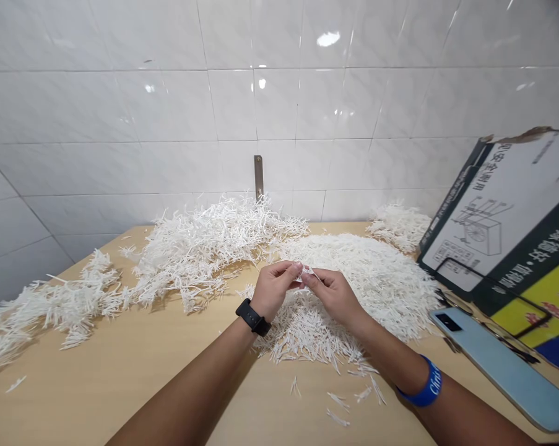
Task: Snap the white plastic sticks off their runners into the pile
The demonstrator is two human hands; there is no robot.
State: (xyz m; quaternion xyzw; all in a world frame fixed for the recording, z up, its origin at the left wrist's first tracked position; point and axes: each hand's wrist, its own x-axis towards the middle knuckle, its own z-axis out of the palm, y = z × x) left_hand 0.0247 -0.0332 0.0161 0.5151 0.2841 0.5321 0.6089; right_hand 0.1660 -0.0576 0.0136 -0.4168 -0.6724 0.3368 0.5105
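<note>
Closest to you, a few loose white slivers [339, 396] are lying scattered on the bare tabletop [121, 378] toward its near edge, between your two forearms. One black band [252, 317] is sitting on your left wrist and one blue wristband [425, 385] on your right.

You are holding both hands together above the middle of the tabletop. Your left hand [272, 288] and right hand [335, 294] are each pinching one small white piece [306, 271]. The fingers are closed narrow on it, and the piece is bridging the gap between the two sets of fingertips, clear of the heap below.

By the right edge, one pale blue phone [502, 365] is lying flat with its back up. Just behind it one printed cardboard box [506, 229] is leaning at a tilt. You are seeing only its outer face, so you cannot tell what it contains.

Four heaps of white pieces, far too many to count singly, are spreading across the tabletop. A dense mound [367, 272] is lying under and beyond your hands, and a spiky heap [205, 241] is sitting left of centre. A thinner trail [51, 310] is running to the left edge, and a small heap [397, 226] is at the far right corner. Behind them, one metal strip [258, 176] is standing upright on the tiled wall.
</note>
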